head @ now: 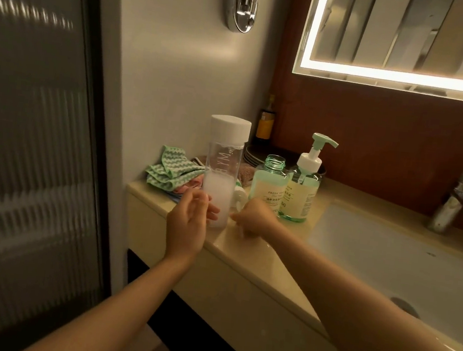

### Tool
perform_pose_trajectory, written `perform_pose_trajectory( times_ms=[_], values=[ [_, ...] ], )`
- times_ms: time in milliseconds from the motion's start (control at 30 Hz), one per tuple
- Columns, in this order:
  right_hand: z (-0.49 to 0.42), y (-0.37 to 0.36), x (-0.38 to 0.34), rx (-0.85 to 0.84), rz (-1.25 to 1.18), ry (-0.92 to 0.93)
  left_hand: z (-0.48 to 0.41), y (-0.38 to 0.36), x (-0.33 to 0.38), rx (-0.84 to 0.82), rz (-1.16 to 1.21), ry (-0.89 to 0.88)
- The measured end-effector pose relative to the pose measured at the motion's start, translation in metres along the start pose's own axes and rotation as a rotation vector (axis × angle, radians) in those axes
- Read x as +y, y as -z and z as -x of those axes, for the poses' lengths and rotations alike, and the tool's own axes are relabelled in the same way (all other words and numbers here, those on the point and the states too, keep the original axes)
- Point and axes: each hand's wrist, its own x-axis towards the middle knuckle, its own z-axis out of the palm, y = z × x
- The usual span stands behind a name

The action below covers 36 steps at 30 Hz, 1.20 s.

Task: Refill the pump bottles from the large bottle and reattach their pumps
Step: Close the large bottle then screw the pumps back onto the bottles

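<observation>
The left hand (188,225) is nearest, with loose, open fingers right beside the bottom of the large bottle (222,174). It may just touch the bottle, but it grips nothing. The right hand (255,220) rests low on the counter (247,258), fingers bent down. I cannot tell if it holds anything. The large bottle stands up straight at the left end of the counter. It has its white cap on and is about half full of milky soap. Just behind the right hand lies the loose pump (240,197), between the large bottle and the open pump bottle (269,183). That green bottle has no top and looks full almost to its neck. Touching its right side is the second pump bottle (302,195), with its pump already on. I think the pouring is done, and putting the pump back is the step now. Next, the right hand needs to pick up the loose pump, slide its tube into the open neck and twist it tight, while the other hand keeps the bottle from tipping. Farther back are a green striped cloth (168,171), some plates (252,154) and a dark bottle (265,121). The sink (361,232) is off to the right.
</observation>
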Motion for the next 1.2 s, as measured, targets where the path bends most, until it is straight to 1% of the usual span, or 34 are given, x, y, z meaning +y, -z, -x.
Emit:
perform_pose_trajectory(
  times_ms=[33, 100, 167, 233, 300, 367, 433, 500, 567, 600, 667, 733, 867, 967, 1067, 1133, 1200],
  values=[
    [0.0, -0.001, 0.0, -0.003, 0.029, -0.013, -0.001, 0.003, -0.002, -0.022, 0.013, 0.014],
    [0.0, 0.0, 0.0, 0.005, 0.012, -0.024, -0.001, 0.006, -0.006, -0.041, 0.008, 0.037],
    [0.004, 0.006, 0.001, 0.035, 0.002, 0.006, 0.0, 0.004, -0.006, -0.071, -0.006, 0.058],
    [0.011, 0.014, 0.004, 0.069, 0.012, 0.07, 0.003, -0.001, -0.002, -0.144, -0.009, 0.073],
    [0.024, 0.024, 0.006, 0.1, -0.038, 0.151, 0.005, -0.009, 0.004, -0.219, -0.007, 0.062],
    [0.038, 0.035, 0.005, 0.135, -0.117, 0.233, 0.007, -0.018, 0.01, -0.253, -0.002, 0.038],
    [0.051, 0.045, 0.006, 0.23, -0.222, 0.311, 0.008, -0.026, 0.016, -0.258, 0.011, 0.016],
    [0.058, 0.057, 0.008, 0.403, -0.317, 0.377, 0.007, -0.033, 0.021, -0.251, 0.026, 0.014],
    [0.058, 0.069, 0.01, 0.553, -0.399, 0.409, 0.006, -0.04, 0.026, -0.254, 0.023, 0.009],
    [0.057, 0.075, 0.01, 0.583, -0.425, 0.416, 0.004, -0.044, 0.027, -0.258, 0.015, 0.001],
    [0.052, 0.085, 0.011, 0.576, -0.432, 0.419, 0.001, -0.05, 0.028, -0.26, 0.002, -0.002],
    [0.047, 0.095, 0.014, 0.58, -0.38, 0.406, -0.005, -0.059, 0.03, -0.266, 0.005, -0.004],
    [0.033, 0.113, 0.007, 0.655, -0.359, 0.393, -0.014, -0.077, 0.037, -0.28, -0.099, -0.057],
    [0.02, 0.126, -0.005, 0.676, -0.347, 0.394, -0.02, -0.088, 0.035, -0.252, -0.102, -0.078],
    [0.01, 0.134, -0.018, 0.72, -0.347, 0.418, -0.027, -0.099, 0.024, -0.213, -0.126, -0.045],
    [0.002, 0.134, -0.023, 0.713, -0.329, 0.425, -0.032, -0.106, 0.017, -0.225, -0.127, -0.007],
    [-0.008, 0.128, -0.023, 0.665, -0.3, 0.409, -0.035, -0.11, 0.011, -0.246, -0.14, -0.003]
  ],
)
